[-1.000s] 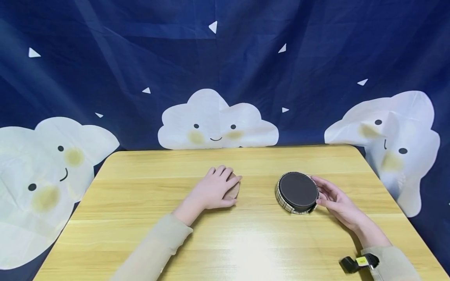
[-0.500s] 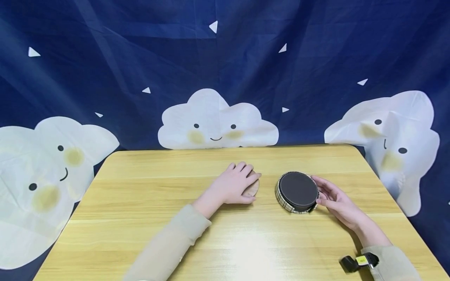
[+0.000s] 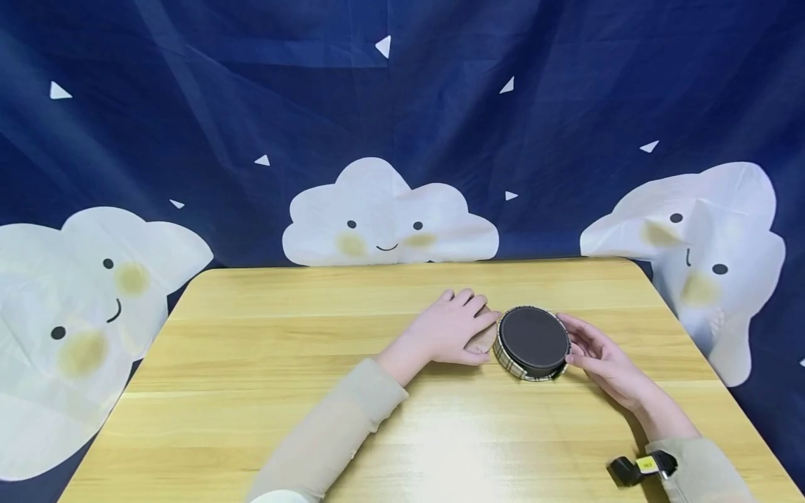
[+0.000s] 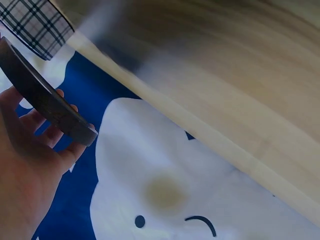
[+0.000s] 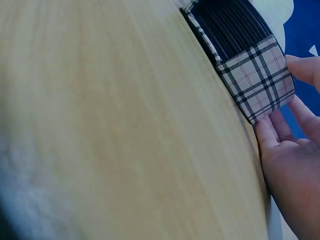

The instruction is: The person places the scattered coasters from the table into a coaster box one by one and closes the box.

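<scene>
In the head view my left hand (image 3: pixel 448 331) holds a round wooden disc (image 3: pixel 483 340), palm down over it. The left wrist view shows the thick edge of this disc (image 4: pixel 45 97), with fingers spread around its far side. The disc's right edge is right at a round plaid coaster holder (image 3: pixel 512 366). Stacked black coasters (image 5: pixel 227 31) fill the holder, and the top one (image 3: pixel 534 337) lies flat. My right hand (image 3: pixel 604 360) grips the holder's right side, thumb on the near side and fingers around the back.
A light wood table (image 3: pixel 264 419) lies under both hands. Behind it hangs a dark blue curtain (image 3: pixel 440 126) with smiling white clouds. A black wrist device with a yellow label (image 3: pixel 646 466) sits at the right sleeve.
My left hand has moved right across the table with the wooden disc, from the table's middle to the holder's left side. The right hand and the holder have stayed in place.
</scene>
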Demonstrator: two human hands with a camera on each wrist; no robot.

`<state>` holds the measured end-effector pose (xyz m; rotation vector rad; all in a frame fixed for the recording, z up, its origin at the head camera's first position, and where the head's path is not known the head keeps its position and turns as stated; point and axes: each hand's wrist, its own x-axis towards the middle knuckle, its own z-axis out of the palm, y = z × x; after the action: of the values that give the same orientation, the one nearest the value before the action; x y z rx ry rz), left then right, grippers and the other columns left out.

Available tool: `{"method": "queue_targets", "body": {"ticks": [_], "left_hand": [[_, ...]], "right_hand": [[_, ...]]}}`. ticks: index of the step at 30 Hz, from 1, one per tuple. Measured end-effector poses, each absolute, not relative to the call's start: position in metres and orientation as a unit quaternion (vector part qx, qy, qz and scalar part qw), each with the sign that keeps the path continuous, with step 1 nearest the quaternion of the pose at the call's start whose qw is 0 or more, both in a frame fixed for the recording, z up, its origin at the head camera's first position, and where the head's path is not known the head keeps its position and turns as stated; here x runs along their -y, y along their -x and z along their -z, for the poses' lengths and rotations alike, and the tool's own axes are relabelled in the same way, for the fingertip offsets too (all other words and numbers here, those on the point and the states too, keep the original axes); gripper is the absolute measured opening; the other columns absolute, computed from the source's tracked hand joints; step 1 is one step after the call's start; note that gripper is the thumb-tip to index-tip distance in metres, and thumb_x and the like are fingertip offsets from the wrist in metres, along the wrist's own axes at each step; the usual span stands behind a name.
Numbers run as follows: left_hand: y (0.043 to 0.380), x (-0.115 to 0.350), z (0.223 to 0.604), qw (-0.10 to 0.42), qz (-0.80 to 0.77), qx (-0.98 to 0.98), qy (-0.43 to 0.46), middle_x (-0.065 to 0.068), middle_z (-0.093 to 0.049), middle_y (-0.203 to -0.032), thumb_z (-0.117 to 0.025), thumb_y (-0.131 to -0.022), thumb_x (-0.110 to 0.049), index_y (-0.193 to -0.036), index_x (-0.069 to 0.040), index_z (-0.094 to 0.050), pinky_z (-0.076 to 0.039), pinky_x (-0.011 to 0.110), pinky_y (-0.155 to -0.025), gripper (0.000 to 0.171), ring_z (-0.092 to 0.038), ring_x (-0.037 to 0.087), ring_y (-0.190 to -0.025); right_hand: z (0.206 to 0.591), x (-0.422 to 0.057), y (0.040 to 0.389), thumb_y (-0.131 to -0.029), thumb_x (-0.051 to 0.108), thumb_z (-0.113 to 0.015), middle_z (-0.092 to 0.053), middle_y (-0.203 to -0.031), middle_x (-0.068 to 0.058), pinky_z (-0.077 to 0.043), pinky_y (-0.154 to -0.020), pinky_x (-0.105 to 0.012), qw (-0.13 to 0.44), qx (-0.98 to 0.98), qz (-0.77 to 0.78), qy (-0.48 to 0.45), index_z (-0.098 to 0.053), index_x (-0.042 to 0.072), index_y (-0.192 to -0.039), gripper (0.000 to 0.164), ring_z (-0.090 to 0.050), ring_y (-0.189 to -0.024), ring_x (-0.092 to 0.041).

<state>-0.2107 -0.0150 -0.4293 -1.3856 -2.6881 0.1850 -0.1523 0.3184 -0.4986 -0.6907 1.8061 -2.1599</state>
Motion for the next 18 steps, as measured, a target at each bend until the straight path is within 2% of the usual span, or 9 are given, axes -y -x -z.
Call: {"method": "queue_targets", "body": {"ticks": [18], "left_hand": [[0.208,-0.04,0.419,0.054,-0.087,0.879,0.465,-0.004,-0.05,-0.153,-0.051,-0.094,-0.081,-0.163,-0.032,-0.041,-0.042,0.041,-0.111,0.086,-0.045,0.018,-0.141]], "right_hand": [[0.5,-0.32,0.153,-0.1,-0.021,-0.042,-0.056,-0.15,0.011,-0.044,-0.11,-0.012,0.124,-0.626,0.733,0.235,-0.034,0.005,-0.163,0.069,-0.056,-0.135,0.003]]}}
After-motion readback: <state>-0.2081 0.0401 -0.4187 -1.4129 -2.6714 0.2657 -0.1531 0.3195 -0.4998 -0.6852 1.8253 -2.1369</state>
